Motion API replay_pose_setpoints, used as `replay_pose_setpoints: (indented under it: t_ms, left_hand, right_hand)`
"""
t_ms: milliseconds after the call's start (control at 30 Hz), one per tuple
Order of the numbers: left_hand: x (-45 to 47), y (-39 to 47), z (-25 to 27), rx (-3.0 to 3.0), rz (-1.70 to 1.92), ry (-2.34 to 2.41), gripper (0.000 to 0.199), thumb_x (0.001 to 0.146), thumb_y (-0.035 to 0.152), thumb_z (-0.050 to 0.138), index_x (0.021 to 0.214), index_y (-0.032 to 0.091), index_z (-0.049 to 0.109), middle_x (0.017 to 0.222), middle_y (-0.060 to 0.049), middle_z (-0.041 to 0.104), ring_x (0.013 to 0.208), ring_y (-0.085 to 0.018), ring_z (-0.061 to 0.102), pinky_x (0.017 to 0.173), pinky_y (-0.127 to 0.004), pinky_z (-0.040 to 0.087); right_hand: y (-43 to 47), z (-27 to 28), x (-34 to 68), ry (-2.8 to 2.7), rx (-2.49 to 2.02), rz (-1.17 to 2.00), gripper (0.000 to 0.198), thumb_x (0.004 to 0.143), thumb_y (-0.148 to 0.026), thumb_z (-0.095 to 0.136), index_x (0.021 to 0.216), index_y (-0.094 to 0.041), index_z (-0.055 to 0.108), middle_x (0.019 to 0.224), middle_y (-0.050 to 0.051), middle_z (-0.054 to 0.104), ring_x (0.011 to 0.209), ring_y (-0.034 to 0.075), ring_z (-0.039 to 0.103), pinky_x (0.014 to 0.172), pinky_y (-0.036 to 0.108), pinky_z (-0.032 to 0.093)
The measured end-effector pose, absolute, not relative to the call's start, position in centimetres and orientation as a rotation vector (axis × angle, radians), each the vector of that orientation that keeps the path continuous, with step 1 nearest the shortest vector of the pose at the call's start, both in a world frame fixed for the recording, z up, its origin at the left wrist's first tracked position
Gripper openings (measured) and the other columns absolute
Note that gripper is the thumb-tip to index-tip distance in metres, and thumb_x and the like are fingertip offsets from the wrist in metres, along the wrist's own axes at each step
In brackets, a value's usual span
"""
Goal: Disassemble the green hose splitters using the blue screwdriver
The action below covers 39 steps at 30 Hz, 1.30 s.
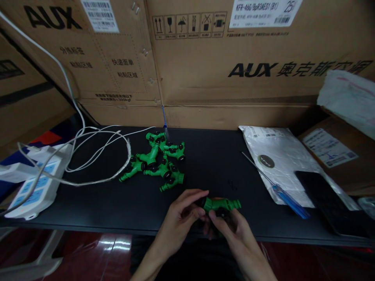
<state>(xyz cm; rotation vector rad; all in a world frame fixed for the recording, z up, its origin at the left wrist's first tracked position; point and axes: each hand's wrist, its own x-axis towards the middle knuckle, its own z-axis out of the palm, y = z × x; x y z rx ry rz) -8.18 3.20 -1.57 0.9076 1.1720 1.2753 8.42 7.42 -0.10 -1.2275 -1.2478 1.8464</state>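
Near the front edge of the black table, both hands hold a green Y-shaped hose splitter (pixel 216 203) with black valve parts. My left hand (pixel 183 214) has its thumb and fingers closed around the black collar at the splitter's left end. Wrapped about the body and lower branch is my right hand (pixel 234 228), its thumb close to the black knob. The lower branch is mostly hidden by fingers. Several similar green splitters (pixel 156 169) lie in a loose pile to the left. Small black pieces (pixel 232 184), too dim to identify, lie just beyond the held splitter.
A white power strip (pixel 41 187) with looping cables stands at left. At right lie a white mailer (pixel 281 168), a round badge-like disc (pixel 266 161), a blue-handled screwdriver (pixel 290 200) and a black phone (pixel 328 203). Large cardboard boxes (pixel 193 86) wall off the back.
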Motion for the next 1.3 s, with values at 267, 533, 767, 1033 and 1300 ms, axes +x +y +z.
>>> replay_pose_setpoints:
  t_ms: [267, 533, 767, 1033, 1300]
  left_hand:
    - [-8.5, 3.2, -1.4, 1.086, 1.343, 1.214, 0.028, 0.097, 0.043, 0.068, 0.121, 0.032, 0.077, 0.113, -0.006, 0.067, 0.095, -0.019, 0.065, 0.081, -0.027, 0.051]
    - [-7.2, 3.1, -2.6, 1.09, 1.349, 1.453, 0.029, 0.099, 0.046, 0.064, 0.115, 0.025, 0.074, 0.097, -0.003, 0.061, 0.09, -0.019, 0.061, 0.079, -0.028, 0.047]
    - [-8.0, 3.2, -1.4, 1.186, 1.345, 1.343, 0.042, 0.092, 0.05, 0.073, 0.128, 0.028, 0.066, 0.133, -0.007, 0.065, 0.11, -0.022, 0.063, 0.095, -0.032, 0.049]
    - [-8.0, 2.2, -1.8, 1.022, 1.416, 1.29, 0.039, 0.1, 0.03, 0.067, 0.139, 0.037, 0.061, 0.125, 0.001, 0.075, 0.115, -0.015, 0.067, 0.107, -0.028, 0.047]
    - [-8.7, 3.1, -0.6, 1.267, 1.258, 1.285, 0.035, 0.102, 0.021, 0.061, 0.132, 0.036, 0.069, 0.13, -0.002, 0.07, 0.107, -0.016, 0.068, 0.093, -0.026, 0.054]
  right_hand:
    - [6.8, -1.5, 7.9, -1.248, -1.104, 1.807, 0.033, 0.088, -0.051, 0.075, 0.103, -0.022, 0.069, 0.084, 0.001, 0.066, 0.075, 0.015, 0.061, 0.069, 0.026, 0.052]
    - [8.0, -1.5, 8.5, -1.394, -1.014, 1.773, 0.025, 0.09, -0.042, 0.076, 0.11, -0.028, 0.07, 0.105, 0.003, 0.067, 0.1, 0.017, 0.065, 0.087, 0.025, 0.053]
    - [7.7, -2.3, 9.6, -1.092, -1.222, 1.833, 0.04, 0.08, -0.049, 0.084, 0.113, -0.03, 0.071, 0.113, 0.003, 0.072, 0.099, 0.019, 0.068, 0.089, 0.03, 0.055]
    - [7.7, -2.9, 9.4, -0.889, -1.261, 1.845, 0.034, 0.071, -0.048, 0.09, 0.093, -0.03, 0.073, 0.094, 0.0, 0.077, 0.09, 0.021, 0.071, 0.082, 0.032, 0.057]
    - [8.0, -2.9, 9.4, -1.082, -1.241, 1.851, 0.038, 0.076, -0.053, 0.085, 0.098, -0.026, 0.073, 0.094, 0.003, 0.075, 0.086, 0.021, 0.068, 0.077, 0.033, 0.054]
